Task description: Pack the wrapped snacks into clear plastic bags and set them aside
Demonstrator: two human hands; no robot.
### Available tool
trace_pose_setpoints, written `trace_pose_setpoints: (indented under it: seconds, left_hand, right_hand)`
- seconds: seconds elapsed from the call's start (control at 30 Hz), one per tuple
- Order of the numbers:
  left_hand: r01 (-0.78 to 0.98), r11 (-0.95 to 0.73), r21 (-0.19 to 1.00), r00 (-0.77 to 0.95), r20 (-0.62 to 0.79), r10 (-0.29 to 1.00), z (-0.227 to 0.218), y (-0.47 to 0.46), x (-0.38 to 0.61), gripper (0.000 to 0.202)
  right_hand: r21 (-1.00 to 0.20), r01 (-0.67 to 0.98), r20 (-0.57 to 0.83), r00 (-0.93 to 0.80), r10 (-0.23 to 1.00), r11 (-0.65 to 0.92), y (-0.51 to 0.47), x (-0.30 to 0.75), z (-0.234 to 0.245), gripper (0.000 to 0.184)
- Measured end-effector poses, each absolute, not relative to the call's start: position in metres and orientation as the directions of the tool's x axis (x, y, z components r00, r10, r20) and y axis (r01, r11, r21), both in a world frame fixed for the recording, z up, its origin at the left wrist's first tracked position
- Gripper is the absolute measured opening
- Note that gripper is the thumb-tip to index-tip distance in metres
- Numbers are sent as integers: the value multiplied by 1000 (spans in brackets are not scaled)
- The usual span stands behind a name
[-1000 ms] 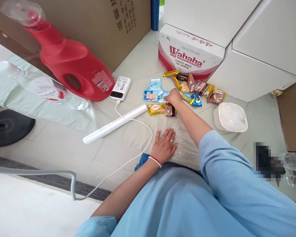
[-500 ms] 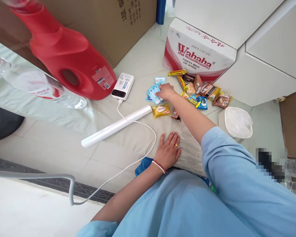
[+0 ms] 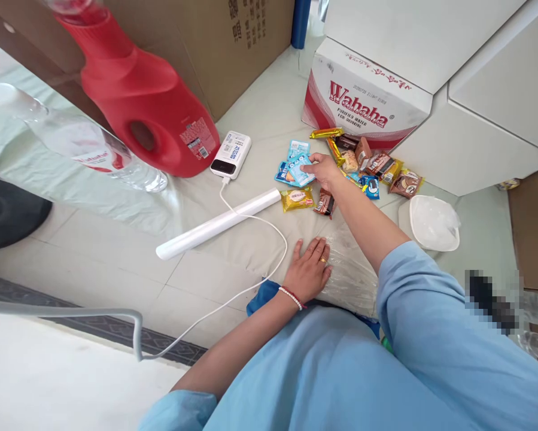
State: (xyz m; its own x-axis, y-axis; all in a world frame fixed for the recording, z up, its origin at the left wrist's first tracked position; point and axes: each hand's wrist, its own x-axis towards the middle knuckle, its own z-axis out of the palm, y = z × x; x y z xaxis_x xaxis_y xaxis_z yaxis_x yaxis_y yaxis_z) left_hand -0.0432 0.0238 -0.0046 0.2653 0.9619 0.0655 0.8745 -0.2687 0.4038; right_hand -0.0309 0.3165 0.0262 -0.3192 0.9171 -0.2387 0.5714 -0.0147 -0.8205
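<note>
Shifted rightward since the frame half a second earlier (head view): the person's bare right hand (image 3: 328, 172) and, with it, a small, flat, pale-blue rectangular packet (image 3: 300, 172). More of a darker-blue flat packet with a biscuit-coloured print (image 3: 282, 173) now shows at its left. Bare left hand (image 3: 307, 274): no clear change.

Head view, now. Pale-blue packet lies immediately left of the right fingertips, long axis apparently running away from the person, slightly aslant. It overlaps the darker-blue packet and the near end of another pale-blue packet (image 3: 298, 147); whether raised off them, cannot tell. Nearer hand: right, in contact. Left is well apart, closer to the body.

Right grip: thumb and fingers drawn together on the packet's right edge, read as a pinch; underside hidden. Left grip: palm down, fingers slightly fanned, pressed on wrinkled clear plastic film (image 3: 353, 258), nothing visible in it.

Nearby: yellow glossy pillow-shaped packet (image 3: 297, 199) and dark-brown wrapped packet (image 3: 325, 203) on the near side; heap of brown, yellow and blue wrapped snacks (image 3: 380, 164) to the right, before a white-and-red cardboard carton (image 3: 362, 99).
</note>
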Motion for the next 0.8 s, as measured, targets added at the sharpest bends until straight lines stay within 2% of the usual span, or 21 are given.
trace_pose_setpoints:
  seconds: [0.03,0.1,0.17,0.23,0.3,0.4,0.5,0.6,0.7,0.8]
  left_hand:
    - [876,-266,403,263,65,963,-4,24,-43,56]
    - [878,-260,402,256,65,964,-4,24,-43,56]
    - [878,-257,403,252,68,965,-4,23,-43,55]
    - [878,-258,403,251,70,965,-4,23,-43,55]
    - [881,-257,398,251,68,965,-4,24,-43,55]
    - [887,-257,383,253,62,965,-2,24,-43,55]
    - [896,-251,365,247,56,967,-1,24,-42,55]
    - [903,-248,351,245,56,968,-2,24,-42,55]
    - [905,-250,345,243,64,968,-4,23,-41,54]
    - [903,-247,350,234,79,969,-6,24,-41,54]
  right_hand:
    - [-815,577,-177,-331,927,50,316,-22,30,31]
    - [-731,642,-24,-366,930,234,316,1,42,30]
    - [-575,707,112,-430,896,411,316,25,58,32]
    - [-419,742,188,-493,850,523,314,47,73,38]
    - [-307,760,203,-536,819,573,307,65,80,48]
    - [-207,790,124,-564,816,577,294,79,71,61]
    - [-138,797,23,-591,807,588,285,82,51,51]
    - [-144,818,-22,-566,824,558,284,83,38,35]
    - [-243,843,-25,-500,866,480,284,94,43,32]
    - [-392,770,44,-530,847,503,266,124,60,29]
